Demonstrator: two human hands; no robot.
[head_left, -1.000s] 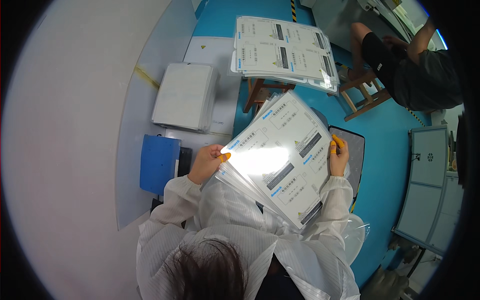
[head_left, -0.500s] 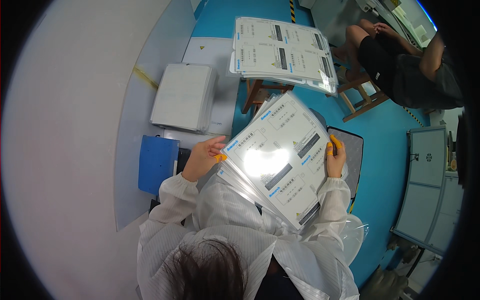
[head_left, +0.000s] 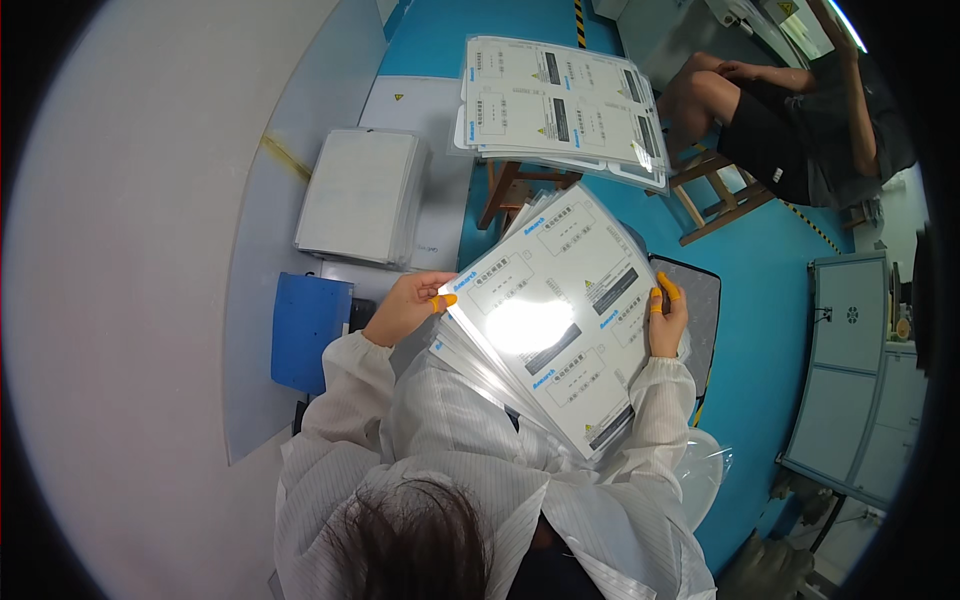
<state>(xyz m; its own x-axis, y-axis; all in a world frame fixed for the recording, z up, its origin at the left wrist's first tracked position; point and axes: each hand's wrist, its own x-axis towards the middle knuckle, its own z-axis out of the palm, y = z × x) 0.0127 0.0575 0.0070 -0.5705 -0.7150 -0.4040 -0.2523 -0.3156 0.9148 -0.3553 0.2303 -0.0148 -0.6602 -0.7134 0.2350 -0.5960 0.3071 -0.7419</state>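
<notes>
Head camera on my remote screen: I have the left hand (head_left: 408, 306) pinching the left corner of a glossy printed sheet (head_left: 556, 315). The right hand (head_left: 668, 316) is closed on the right edge; I cannot tell how many layers it takes in. That sheet lies aslant on fanned sheets (head_left: 478, 374) over the lap (head_left: 435, 405). Ahead I see another printed stack (head_left: 560, 108) over a wooden stool (head_left: 496, 198); to the left, a pale stack (head_left: 355, 195) on a white counter (head_left: 445, 190), near a blue case (head_left: 312, 330).

Sheets (head_left: 620, 235) I hold: blue lettering (head_left: 465, 280), dark print (head_left: 612, 291), yellow warning triangles (head_left: 590, 284). Stack ahead (head_left: 515, 85) alike. Small triangle (head_left: 399, 97) near white desk's (head_left: 440, 105) far edge.
</notes>
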